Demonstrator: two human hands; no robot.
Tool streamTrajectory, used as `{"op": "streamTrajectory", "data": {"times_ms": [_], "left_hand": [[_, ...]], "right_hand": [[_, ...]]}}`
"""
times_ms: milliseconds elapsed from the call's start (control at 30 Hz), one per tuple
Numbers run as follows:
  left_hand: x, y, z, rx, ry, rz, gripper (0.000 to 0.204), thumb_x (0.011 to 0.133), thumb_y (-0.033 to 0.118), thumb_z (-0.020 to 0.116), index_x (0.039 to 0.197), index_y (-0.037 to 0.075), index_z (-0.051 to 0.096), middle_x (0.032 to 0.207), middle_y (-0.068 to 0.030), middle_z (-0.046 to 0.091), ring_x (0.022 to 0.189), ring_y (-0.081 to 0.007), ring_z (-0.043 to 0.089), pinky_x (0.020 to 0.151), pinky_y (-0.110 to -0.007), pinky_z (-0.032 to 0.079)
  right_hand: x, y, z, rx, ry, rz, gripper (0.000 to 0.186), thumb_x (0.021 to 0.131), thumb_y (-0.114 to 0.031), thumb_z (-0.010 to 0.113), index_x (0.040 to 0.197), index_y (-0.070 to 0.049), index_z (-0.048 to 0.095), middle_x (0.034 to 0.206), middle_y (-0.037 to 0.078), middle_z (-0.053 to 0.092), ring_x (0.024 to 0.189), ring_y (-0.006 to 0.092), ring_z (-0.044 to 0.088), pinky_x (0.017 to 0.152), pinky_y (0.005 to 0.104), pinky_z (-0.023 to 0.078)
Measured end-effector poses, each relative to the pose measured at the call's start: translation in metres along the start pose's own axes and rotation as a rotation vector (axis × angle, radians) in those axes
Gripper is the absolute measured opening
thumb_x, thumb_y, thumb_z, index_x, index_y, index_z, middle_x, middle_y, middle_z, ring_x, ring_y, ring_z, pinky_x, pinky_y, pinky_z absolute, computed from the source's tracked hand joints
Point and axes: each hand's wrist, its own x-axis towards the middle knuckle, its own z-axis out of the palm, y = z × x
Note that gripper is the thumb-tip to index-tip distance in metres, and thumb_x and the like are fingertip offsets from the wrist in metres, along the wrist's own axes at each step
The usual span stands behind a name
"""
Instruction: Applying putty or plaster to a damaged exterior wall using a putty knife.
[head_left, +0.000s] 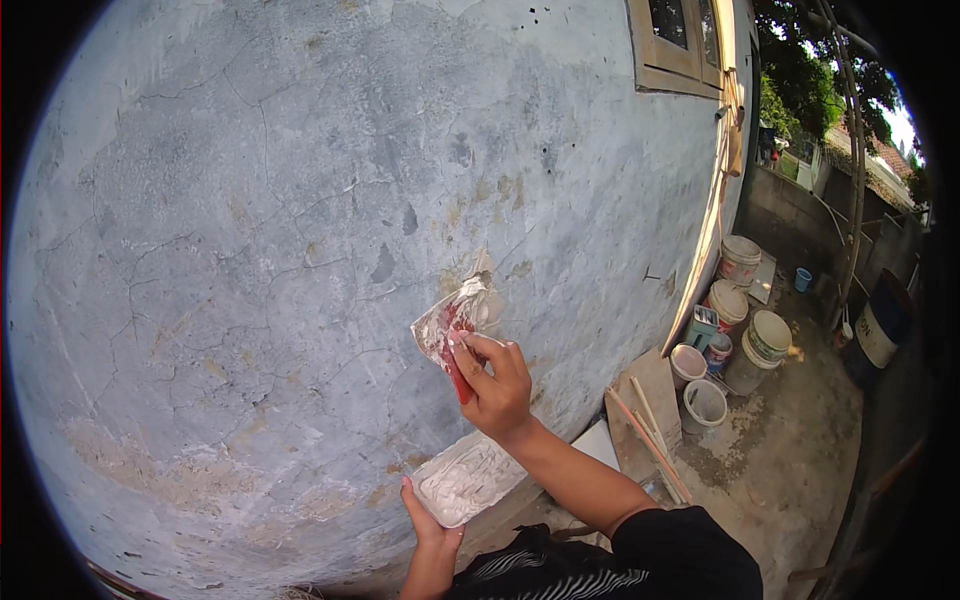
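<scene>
My right hand (pixel 497 385) is closed round the red handle of a putty knife (pixel 461 388). Its broad blade is smeared with off-white putty and lies against the wall (pixel 290 210), beside a thick wet patch of putty (pixel 484 272). Lower down, my left hand (pixel 430 525) grips the near left corner of a shallow rectangular tray (pixel 468 480) coated with the same putty. The tray is close to the wall, below my right forearm, which hides part of its right end. Cracks and flaked spots mark the pale blue wall.
Several paint buckets (pixel 755 350) stand on the concrete floor to the right. A board (pixel 640 425) and thin wooden sticks (pixel 655 440) lean at the wall's foot. Farther right are a drum (pixel 885 325) and a small blue pail (pixel 803 279). A wooden window frame (pixel 668 80) is set high up.
</scene>
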Motion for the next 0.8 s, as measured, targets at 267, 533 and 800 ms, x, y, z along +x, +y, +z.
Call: {"op": "streamTrajectory", "data": {"times_ms": [267, 533, 800], "left_hand": [[-0.005, 0.009, 0.003, 0.022, -0.04, -0.036, 0.088, 0.096, 0.072, 0.034, 0.148, 0.002, 0.044, 0.147, -0.0203, 0.053, 0.13, -0.0425, 0.055, 0.105, -0.058, 0.048], [0.002, 0.008, -0.024, 0.069, -0.083, -0.023, 0.092, 0.092, 0.078, 0.033, 0.152, 0.008, 0.042, 0.149, -0.018, 0.052, 0.13, -0.0457, 0.054, 0.095, -0.072, 0.047], [0.004, 0.008, -0.035, 0.032, -0.07, 0.0, 0.092, 0.092, 0.078, 0.033, 0.152, 0.009, 0.042, 0.15, -0.0178, 0.051, 0.131, -0.0456, 0.053, 0.095, -0.072, 0.046]], "right_hand": [[0.001, -0.016, -0.018, 0.079, -0.03, 0.098, 0.051, 0.075, 0.003, 0.071, 0.125, -0.005, 0.07, 0.114, 0.01, 0.067, 0.089, 0.0282, 0.063, 0.078, 0.0356, 0.053], [-0.01, 0.01, -0.051, 0.988, 0.168, 0.851, 0.019, 0.102, -0.008, 0.062, 0.117, 0.002, 0.065, 0.112, 0.006, 0.069, 0.098, 0.0165, 0.066, 0.091, 0.0302, 0.051], [-0.01, 0.083, -0.024, 1.469, 0.296, 1.049, 0.027, 0.103, -0.014, 0.059, 0.13, -0.009, 0.058, 0.125, 0.007, 0.067, 0.113, 0.021, 0.065, 0.095, 0.0386, 0.054]]}}
